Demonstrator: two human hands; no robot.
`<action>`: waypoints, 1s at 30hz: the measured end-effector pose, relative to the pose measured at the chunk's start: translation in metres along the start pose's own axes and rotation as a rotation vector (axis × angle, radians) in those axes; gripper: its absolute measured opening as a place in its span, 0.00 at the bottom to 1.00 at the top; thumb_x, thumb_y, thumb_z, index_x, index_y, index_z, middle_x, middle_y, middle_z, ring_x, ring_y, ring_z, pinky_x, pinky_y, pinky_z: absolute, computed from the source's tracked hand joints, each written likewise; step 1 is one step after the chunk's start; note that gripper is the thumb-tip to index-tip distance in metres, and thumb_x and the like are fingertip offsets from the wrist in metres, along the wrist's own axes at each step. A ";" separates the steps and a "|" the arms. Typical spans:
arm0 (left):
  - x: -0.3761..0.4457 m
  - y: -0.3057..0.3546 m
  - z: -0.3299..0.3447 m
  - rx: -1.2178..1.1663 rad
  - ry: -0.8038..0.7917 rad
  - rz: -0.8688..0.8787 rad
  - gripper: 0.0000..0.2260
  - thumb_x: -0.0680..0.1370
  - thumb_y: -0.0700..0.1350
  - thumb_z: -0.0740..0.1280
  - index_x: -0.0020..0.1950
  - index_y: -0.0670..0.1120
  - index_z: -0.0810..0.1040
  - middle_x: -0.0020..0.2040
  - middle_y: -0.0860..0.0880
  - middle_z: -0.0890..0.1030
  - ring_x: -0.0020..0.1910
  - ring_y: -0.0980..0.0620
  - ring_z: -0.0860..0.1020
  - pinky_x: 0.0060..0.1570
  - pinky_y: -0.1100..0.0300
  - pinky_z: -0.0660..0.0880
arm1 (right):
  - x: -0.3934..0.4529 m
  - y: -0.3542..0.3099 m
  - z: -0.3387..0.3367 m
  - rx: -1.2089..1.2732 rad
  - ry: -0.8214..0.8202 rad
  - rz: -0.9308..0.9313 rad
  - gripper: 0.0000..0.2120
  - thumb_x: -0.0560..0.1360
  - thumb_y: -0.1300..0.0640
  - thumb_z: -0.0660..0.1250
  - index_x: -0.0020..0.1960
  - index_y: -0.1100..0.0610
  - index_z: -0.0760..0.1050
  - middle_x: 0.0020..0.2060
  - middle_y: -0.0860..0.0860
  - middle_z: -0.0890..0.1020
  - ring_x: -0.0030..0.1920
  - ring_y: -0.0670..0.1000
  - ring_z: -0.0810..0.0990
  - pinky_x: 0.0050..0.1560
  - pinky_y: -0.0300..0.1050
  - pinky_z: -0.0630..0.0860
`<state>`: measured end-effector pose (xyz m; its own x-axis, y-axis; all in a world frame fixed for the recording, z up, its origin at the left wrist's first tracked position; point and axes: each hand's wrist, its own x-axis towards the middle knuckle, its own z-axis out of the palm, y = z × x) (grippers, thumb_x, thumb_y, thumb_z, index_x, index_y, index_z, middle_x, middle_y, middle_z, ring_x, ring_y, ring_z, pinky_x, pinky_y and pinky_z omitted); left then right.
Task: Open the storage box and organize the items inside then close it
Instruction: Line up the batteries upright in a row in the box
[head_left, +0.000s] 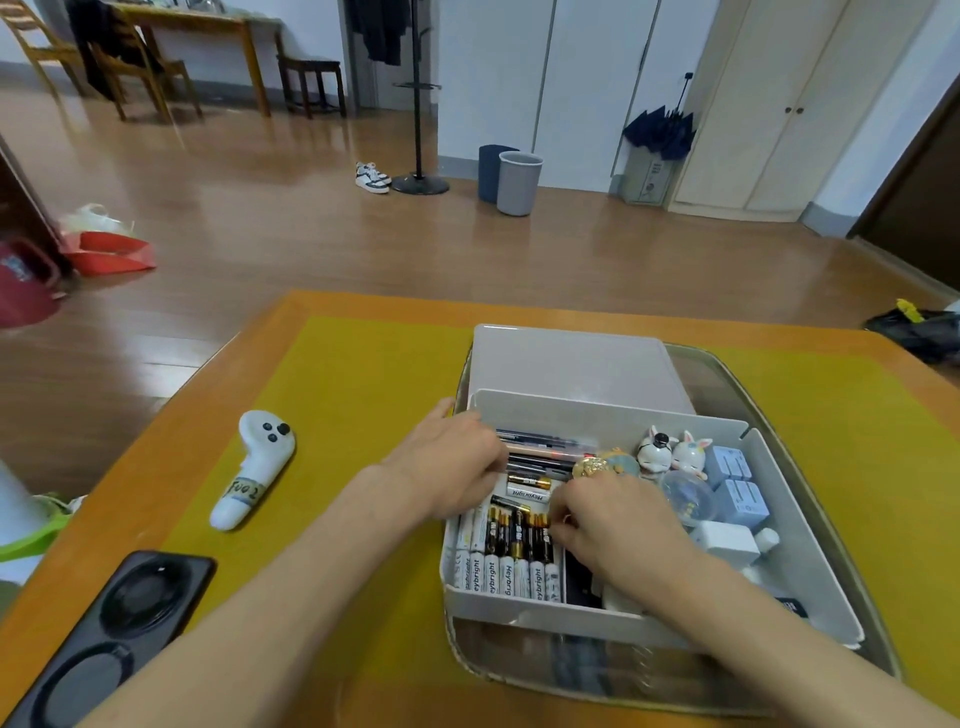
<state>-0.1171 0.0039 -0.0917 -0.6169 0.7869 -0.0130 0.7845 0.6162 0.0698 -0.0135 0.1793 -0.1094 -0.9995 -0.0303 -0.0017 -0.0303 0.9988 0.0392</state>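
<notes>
Sorting step in hand: storage box (779, 467) open on worktop (363, 364), lid (571, 358) behind. Left hand (452, 467) at pens (545, 447), right hand (618, 525) over batteries (504, 545); fingers curled, grip unclear. Next: align batteries, then refit lid.

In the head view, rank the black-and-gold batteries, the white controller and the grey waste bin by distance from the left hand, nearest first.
1. Black-and-gold batteries, in the box just right of the left hand.
2. White controller, on the mat to its left.
3. Grey waste bin, on the floor far behind.
</notes>
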 end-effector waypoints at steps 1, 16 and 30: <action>0.000 0.000 0.001 -0.006 0.006 0.001 0.08 0.80 0.46 0.63 0.50 0.53 0.82 0.49 0.55 0.83 0.57 0.53 0.76 0.77 0.42 0.48 | -0.001 0.000 0.000 -0.021 0.003 -0.012 0.09 0.79 0.48 0.63 0.50 0.50 0.80 0.45 0.49 0.82 0.47 0.54 0.81 0.39 0.47 0.72; 0.034 -0.016 -0.021 -0.191 0.046 -0.076 0.11 0.79 0.42 0.64 0.57 0.50 0.84 0.56 0.49 0.82 0.55 0.51 0.76 0.53 0.56 0.74 | -0.004 0.004 -0.020 -0.110 -0.147 -0.052 0.10 0.79 0.54 0.60 0.53 0.52 0.80 0.43 0.51 0.81 0.45 0.56 0.81 0.44 0.52 0.81; 0.032 0.003 -0.007 0.206 -0.211 -0.130 0.11 0.77 0.39 0.65 0.59 0.46 0.79 0.60 0.43 0.77 0.63 0.44 0.72 0.61 0.50 0.70 | 0.055 -0.025 -0.005 0.115 -0.089 -0.147 0.07 0.78 0.59 0.66 0.49 0.51 0.81 0.46 0.55 0.81 0.48 0.60 0.82 0.41 0.48 0.71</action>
<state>-0.1349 0.0308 -0.0850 -0.7028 0.6777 -0.2164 0.7098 0.6884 -0.1493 -0.0674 0.1520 -0.1051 -0.9802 -0.1775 -0.0873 -0.1705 0.9819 -0.0821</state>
